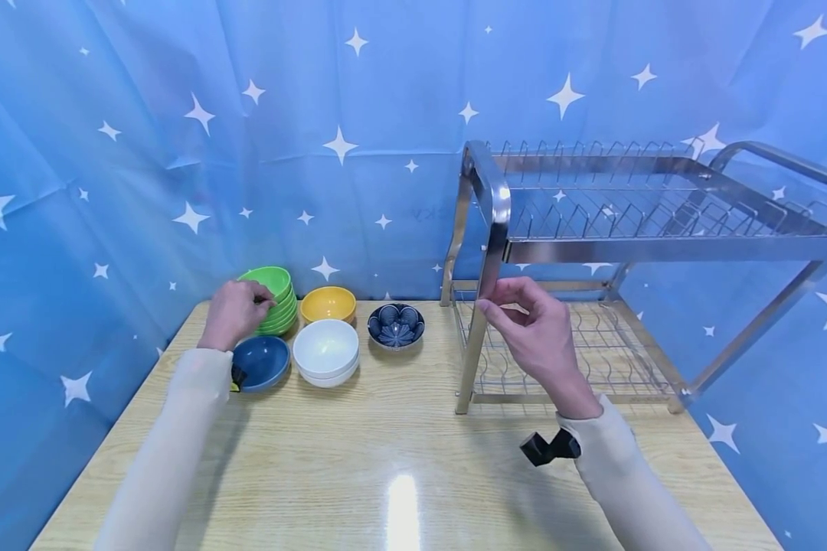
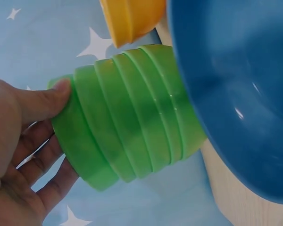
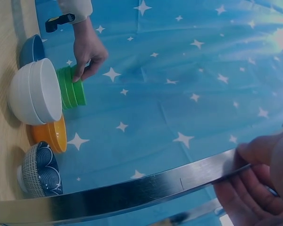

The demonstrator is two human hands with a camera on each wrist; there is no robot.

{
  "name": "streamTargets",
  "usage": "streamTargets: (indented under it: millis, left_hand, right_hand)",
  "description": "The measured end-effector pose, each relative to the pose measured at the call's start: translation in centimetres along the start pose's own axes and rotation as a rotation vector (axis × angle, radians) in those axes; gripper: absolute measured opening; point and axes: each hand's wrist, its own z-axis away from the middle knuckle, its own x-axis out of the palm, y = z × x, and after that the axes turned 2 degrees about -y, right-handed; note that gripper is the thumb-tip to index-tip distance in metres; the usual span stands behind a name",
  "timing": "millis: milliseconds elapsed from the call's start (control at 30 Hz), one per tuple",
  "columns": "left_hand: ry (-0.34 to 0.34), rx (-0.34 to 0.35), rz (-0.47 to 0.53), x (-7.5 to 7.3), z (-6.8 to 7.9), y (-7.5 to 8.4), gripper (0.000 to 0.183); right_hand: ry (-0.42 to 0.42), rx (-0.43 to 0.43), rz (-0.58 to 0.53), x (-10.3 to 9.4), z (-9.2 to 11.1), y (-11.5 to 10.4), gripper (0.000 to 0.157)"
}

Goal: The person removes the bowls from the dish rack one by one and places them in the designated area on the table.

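At the back left of the table rises a stack of green bowls (image 1: pixel 279 306); my left hand (image 1: pixel 233 312) pinches the rim of the top one. In the left wrist view, the thumb lies on the outer wall of that green bowl (image 2: pixel 82 141), with the other fingers at its rim. On the right, my right hand (image 1: pixel 534 329) grips the front left upright of a metal two-tier dish rack (image 1: pixel 485 283). The right wrist view shows thumb and fingers around this flat metal bar (image 3: pixel 179 183).
A blue bowl (image 1: pixel 262 361), stacked white bowls (image 1: pixel 326 348), yellow bowls (image 1: pixel 328 304) and a dark patterned bowl (image 1: pixel 396 327) stand near the green stack. The rack's wire upper tier (image 1: pixel 661 249) overhangs the table's right side. A starred blue curtain (image 1: pixel 386 99) hangs behind.
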Motion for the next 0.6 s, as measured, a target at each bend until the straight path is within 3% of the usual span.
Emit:
streamTargets:
  millis: [433, 600]
  left_hand:
    - [-0.095, -0.041, 0.01, 0.1, -0.2, -0.1, 0.014]
    - [-0.132, -0.089, 0.026, 0.0, 0.0, 0.6, 0.038]
  right_hand:
    - [-0.011, 0.001, -0.01, -0.2, -0.2, 0.3, 0.021]
    - [-0.079, 0.039, 0.043, -1.2, -0.3, 0.4, 0.024]
